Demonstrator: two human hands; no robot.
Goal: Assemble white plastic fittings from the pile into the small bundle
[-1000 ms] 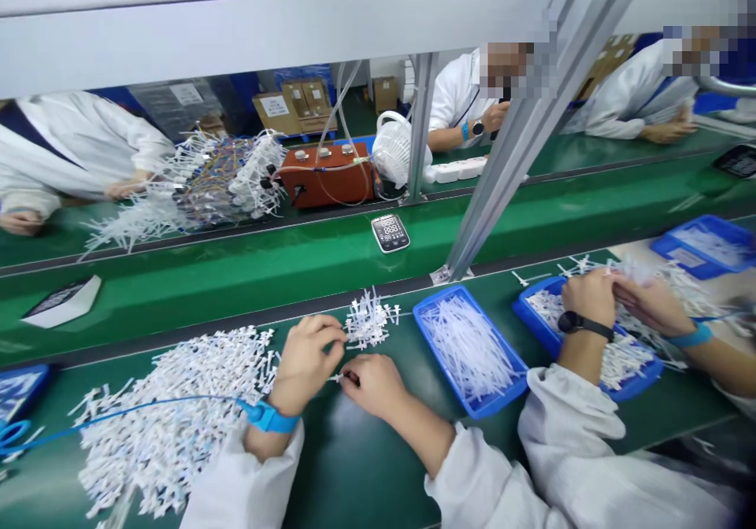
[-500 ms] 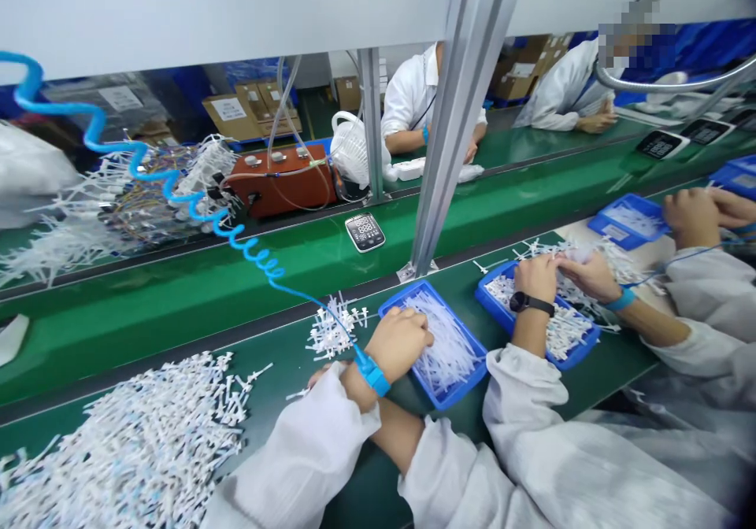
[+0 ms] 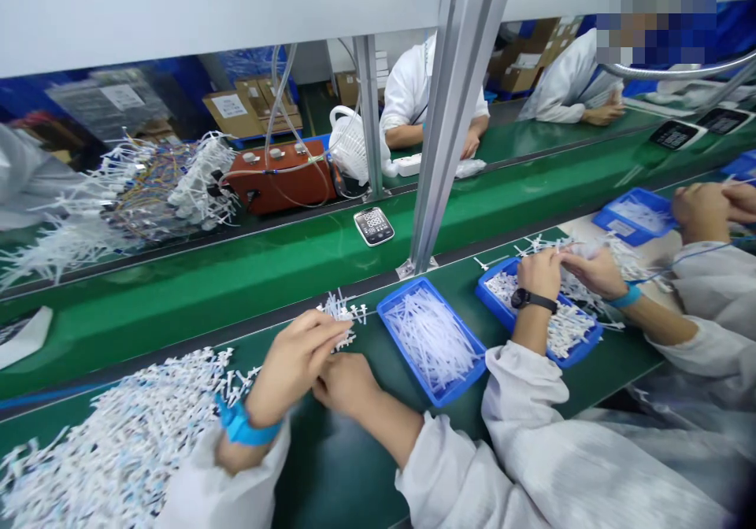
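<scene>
My left hand (image 3: 290, 368), with a blue strap round its wrist, meets my right hand (image 3: 348, 383) over the green bench. Its fingers are pressed together and bent toward the right hand's fingertips; what they hold, if anything, is hidden. My right hand is closed too, thumb and fingers pinched, their content out of sight. Just behind both hands lies a small pile of white plastic pieces with thin stems (image 3: 344, 312), partly covered by the left hand. To the right stands a blue tray (image 3: 385, 306) full of thin translucent white tubes (image 3: 434, 336).
A large heap of white stemmed pieces (image 3: 118, 442) covers the bench on the left. A co-worker's hands (image 3: 540, 273) work over another blue tray (image 3: 582, 354) at right. A metal post (image 3: 452, 120) rises behind the bench. A display device (image 3: 374, 226) sits on the green belt (image 3: 295, 249).
My left hand has moved left from the blue tray of tubes to my right hand. The right hand, earlier mostly hidden under the left arm, now shows.
</scene>
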